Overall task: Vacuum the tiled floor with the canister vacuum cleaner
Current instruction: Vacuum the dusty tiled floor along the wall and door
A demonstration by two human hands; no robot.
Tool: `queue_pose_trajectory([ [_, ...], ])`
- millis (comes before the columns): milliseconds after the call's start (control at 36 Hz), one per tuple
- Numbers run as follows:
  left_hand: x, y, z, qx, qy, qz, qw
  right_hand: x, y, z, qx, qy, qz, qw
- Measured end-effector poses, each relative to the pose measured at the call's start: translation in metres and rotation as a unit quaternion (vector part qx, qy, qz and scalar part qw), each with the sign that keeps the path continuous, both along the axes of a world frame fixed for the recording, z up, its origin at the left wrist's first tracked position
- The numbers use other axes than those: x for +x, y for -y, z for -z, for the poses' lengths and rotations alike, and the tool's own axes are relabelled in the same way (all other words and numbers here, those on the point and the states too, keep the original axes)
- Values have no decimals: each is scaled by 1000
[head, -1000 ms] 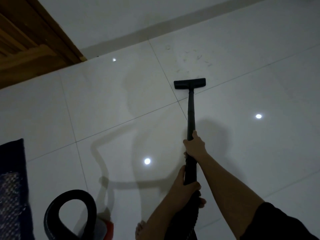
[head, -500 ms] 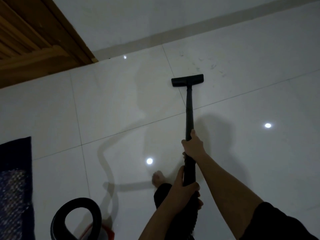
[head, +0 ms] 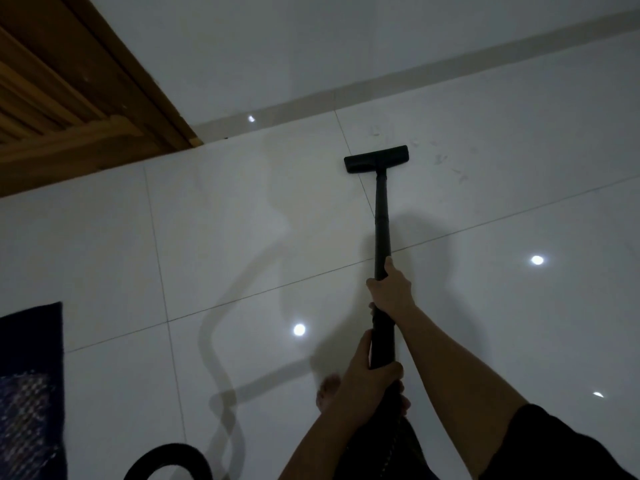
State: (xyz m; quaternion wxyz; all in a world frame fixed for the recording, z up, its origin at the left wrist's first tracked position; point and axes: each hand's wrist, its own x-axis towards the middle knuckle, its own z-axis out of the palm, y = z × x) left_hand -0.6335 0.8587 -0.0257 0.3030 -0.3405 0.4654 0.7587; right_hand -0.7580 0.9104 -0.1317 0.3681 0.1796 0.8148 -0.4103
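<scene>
A black vacuum wand (head: 382, 216) runs away from me across the glossy white tiled floor (head: 242, 237). Its flat black floor head (head: 375, 158) rests on a tile near the far wall, straddling a grout line. My right hand (head: 391, 289) grips the wand partway up. My left hand (head: 367, 382) holds the lower end where the ribbed hose joins. Faint dark debris marks (head: 446, 164) lie on the tile to the right of the head. A loop of black hose (head: 169, 459) shows at the bottom edge; the canister itself is out of view.
A wooden door and frame (head: 69, 98) stand at the upper left. The pale wall with a grey skirting strip (head: 381, 88) runs behind the head. A dark patterned mat (head: 31, 393) lies at the left edge. My bare foot (head: 327, 393) is beside my left hand.
The floor head has slid forward toward the wall and the debris marks. I have stepped forward, so the hose loop and the red canister have dropped toward the bottom edge.
</scene>
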Motion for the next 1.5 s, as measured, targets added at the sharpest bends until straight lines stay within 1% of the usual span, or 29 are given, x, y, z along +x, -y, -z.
queue_pose_trajectory([
  [111, -23, 5, -1, -9, -31, 14, 999, -22, 5, -1, -5, -7, 3, 1000],
  [361, -65, 10, -2, -29, -18, 11, 999, -66, 12, -1, -13, -27, -6, 1000],
  [611, -103, 9, -6, -32, -10, 12, 999, -105, 12, -1, 7, -40, -29, 999],
  [806, -122, 6, -6, -26, -2, -2, 1000, -124, 9, -2, 2, -39, -22, 999],
  [972, -136, 10, -2, -40, -8, 13, 999, -137, 12, 0, 5, -52, -33, 998],
  [1083, -143, 14, 4, -47, -2, 17, 999, -145, 16, 5, 2, -52, -24, 998],
  [1333, -167, 25, 8, -46, -23, 33, 998, -169, 26, 7, 10, -66, -31, 997],
  [1500, -178, 31, 16, -43, -17, 30, 998, -181, 30, 11, 8, -72, -31, 997],
])
